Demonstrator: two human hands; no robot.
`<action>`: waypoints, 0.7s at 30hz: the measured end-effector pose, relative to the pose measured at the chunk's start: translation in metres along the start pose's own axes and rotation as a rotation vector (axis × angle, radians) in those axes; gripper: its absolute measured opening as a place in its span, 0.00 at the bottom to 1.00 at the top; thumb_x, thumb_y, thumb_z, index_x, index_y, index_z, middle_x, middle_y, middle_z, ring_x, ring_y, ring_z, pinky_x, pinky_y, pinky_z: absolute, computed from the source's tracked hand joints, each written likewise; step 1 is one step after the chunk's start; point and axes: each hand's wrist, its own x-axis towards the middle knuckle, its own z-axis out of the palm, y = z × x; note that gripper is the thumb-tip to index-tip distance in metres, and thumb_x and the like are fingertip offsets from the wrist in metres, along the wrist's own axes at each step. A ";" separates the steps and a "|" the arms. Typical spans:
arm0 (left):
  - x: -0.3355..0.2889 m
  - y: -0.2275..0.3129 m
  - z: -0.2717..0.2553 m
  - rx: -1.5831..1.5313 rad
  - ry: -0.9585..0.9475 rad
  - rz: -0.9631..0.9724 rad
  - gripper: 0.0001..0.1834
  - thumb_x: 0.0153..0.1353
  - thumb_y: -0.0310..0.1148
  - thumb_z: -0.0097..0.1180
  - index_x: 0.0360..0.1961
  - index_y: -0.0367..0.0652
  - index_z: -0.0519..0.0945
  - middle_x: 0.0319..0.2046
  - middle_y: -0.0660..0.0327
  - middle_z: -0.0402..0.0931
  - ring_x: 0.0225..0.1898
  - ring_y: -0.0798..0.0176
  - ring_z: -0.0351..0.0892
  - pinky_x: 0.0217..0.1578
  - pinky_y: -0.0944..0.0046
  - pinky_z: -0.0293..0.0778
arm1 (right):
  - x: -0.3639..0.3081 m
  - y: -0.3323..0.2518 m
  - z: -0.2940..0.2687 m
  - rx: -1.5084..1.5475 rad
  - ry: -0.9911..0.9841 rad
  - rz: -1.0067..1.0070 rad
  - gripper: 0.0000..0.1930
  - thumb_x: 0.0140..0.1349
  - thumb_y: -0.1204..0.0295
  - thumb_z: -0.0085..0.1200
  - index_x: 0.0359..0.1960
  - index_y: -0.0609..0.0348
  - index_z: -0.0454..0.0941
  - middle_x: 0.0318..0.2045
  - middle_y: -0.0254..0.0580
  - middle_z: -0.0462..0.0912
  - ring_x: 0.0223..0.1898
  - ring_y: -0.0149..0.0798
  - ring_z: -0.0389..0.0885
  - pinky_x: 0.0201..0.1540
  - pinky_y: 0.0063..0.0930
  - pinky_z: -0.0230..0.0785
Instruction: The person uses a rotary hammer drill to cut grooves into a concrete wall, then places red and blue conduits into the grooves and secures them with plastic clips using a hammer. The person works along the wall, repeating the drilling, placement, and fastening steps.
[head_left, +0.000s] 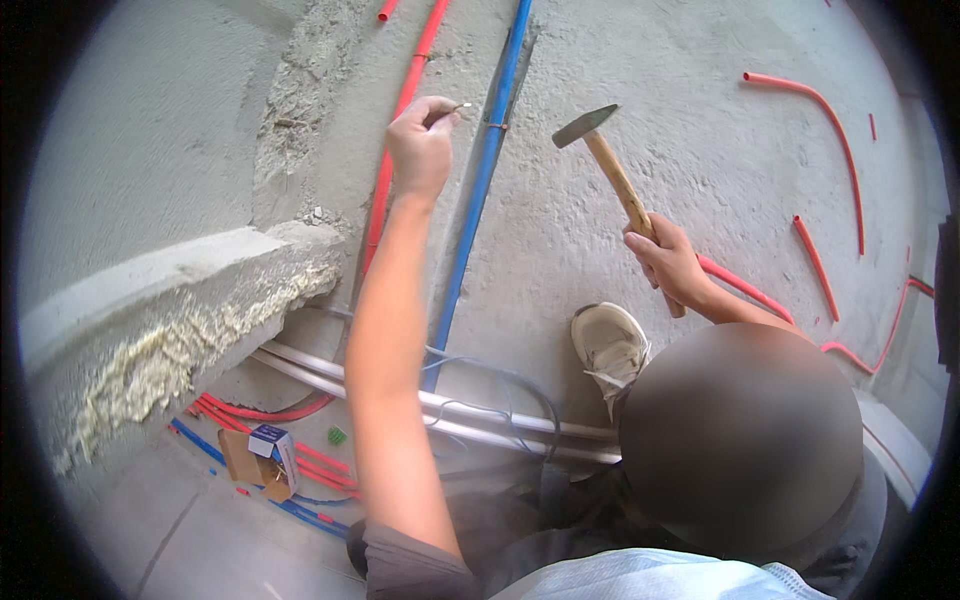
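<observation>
My left hand [422, 140] is raised over the floor between a red pipe [405, 95] and a blue pipe [487, 165]. Thumb and forefinger pinch a small thin piece [462, 106] with a pale tip; its exact kind is too small to tell. A thin tie [497, 126] crosses the blue pipe close by. In my right hand [672, 262] is a hammer [622, 180], gripped low on its wooden handle. Its dark metal head points up and away, to the right of the blue pipe. A blurred round patch hides part of my right forearm.
A concrete ledge [190, 290] with yellowish foam juts in at left. Grey-white pipes [480, 412] and a thin looped cable cross the near floor. An opened carton [262, 462] lies among red and blue pipes. Curved red pipe [840, 130] lies right, beyond a beige shoe [608, 345].
</observation>
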 end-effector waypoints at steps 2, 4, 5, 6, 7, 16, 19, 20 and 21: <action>0.015 -0.020 0.020 0.069 -0.014 0.082 0.06 0.62 0.16 0.65 0.39 0.34 0.89 0.35 0.60 0.89 0.37 0.69 0.86 0.41 0.67 0.80 | 0.008 0.002 -0.009 0.016 -0.006 0.047 0.10 0.78 0.64 0.58 0.49 0.56 0.76 0.24 0.26 0.70 0.20 0.23 0.69 0.21 0.24 0.66; 0.020 -0.035 0.032 0.150 -0.036 0.132 0.07 0.61 0.15 0.66 0.38 0.35 0.89 0.35 0.59 0.89 0.37 0.67 0.86 0.41 0.66 0.80 | 0.015 0.005 -0.015 0.053 0.002 0.068 0.10 0.78 0.64 0.58 0.49 0.56 0.76 0.24 0.25 0.70 0.20 0.23 0.69 0.20 0.24 0.65; 0.020 -0.040 0.036 0.191 -0.049 0.156 0.07 0.60 0.15 0.66 0.38 0.36 0.89 0.35 0.58 0.88 0.37 0.66 0.87 0.41 0.66 0.80 | 0.018 0.007 -0.018 0.060 0.002 0.071 0.10 0.77 0.65 0.59 0.49 0.56 0.76 0.24 0.25 0.71 0.19 0.23 0.69 0.20 0.24 0.65; 0.021 -0.044 0.040 0.229 -0.063 0.179 0.07 0.60 0.15 0.66 0.37 0.36 0.89 0.35 0.57 0.88 0.37 0.65 0.87 0.41 0.65 0.80 | 0.021 0.009 -0.019 0.076 0.002 0.071 0.10 0.77 0.65 0.59 0.49 0.56 0.76 0.24 0.25 0.71 0.19 0.23 0.69 0.20 0.24 0.65; 0.021 -0.047 0.041 0.234 -0.071 0.184 0.07 0.60 0.16 0.66 0.38 0.36 0.89 0.35 0.55 0.89 0.37 0.62 0.88 0.41 0.63 0.81 | 0.023 0.010 -0.020 0.089 0.001 0.069 0.10 0.77 0.65 0.59 0.48 0.57 0.76 0.24 0.25 0.71 0.19 0.23 0.69 0.20 0.24 0.65; 0.020 -0.044 0.045 0.289 -0.076 0.302 0.07 0.59 0.15 0.64 0.36 0.36 0.88 0.35 0.53 0.89 0.38 0.55 0.89 0.42 0.60 0.81 | 0.042 0.006 -0.015 0.081 -0.011 0.054 0.11 0.79 0.66 0.56 0.50 0.61 0.75 0.23 0.25 0.70 0.16 0.22 0.67 0.18 0.23 0.63; 0.019 -0.045 0.045 0.285 -0.073 0.308 0.07 0.59 0.15 0.63 0.36 0.36 0.88 0.36 0.53 0.88 0.39 0.54 0.89 0.43 0.59 0.82 | 0.045 0.003 -0.015 0.092 -0.008 0.046 0.11 0.79 0.66 0.56 0.51 0.60 0.76 0.24 0.25 0.71 0.17 0.21 0.67 0.18 0.22 0.63; 0.019 -0.045 0.045 0.288 -0.079 0.331 0.08 0.59 0.14 0.63 0.36 0.36 0.88 0.36 0.52 0.88 0.40 0.54 0.89 0.42 0.59 0.82 | 0.046 0.002 -0.014 0.115 -0.023 0.009 0.11 0.79 0.66 0.57 0.52 0.60 0.76 0.25 0.26 0.71 0.17 0.21 0.67 0.18 0.22 0.63; 0.019 -0.046 0.045 0.291 -0.085 0.353 0.08 0.59 0.14 0.63 0.36 0.36 0.88 0.37 0.52 0.88 0.40 0.55 0.89 0.42 0.59 0.82 | 0.047 0.000 -0.014 0.069 -0.013 0.051 0.11 0.79 0.65 0.57 0.52 0.59 0.76 0.25 0.26 0.71 0.19 0.22 0.68 0.20 0.24 0.64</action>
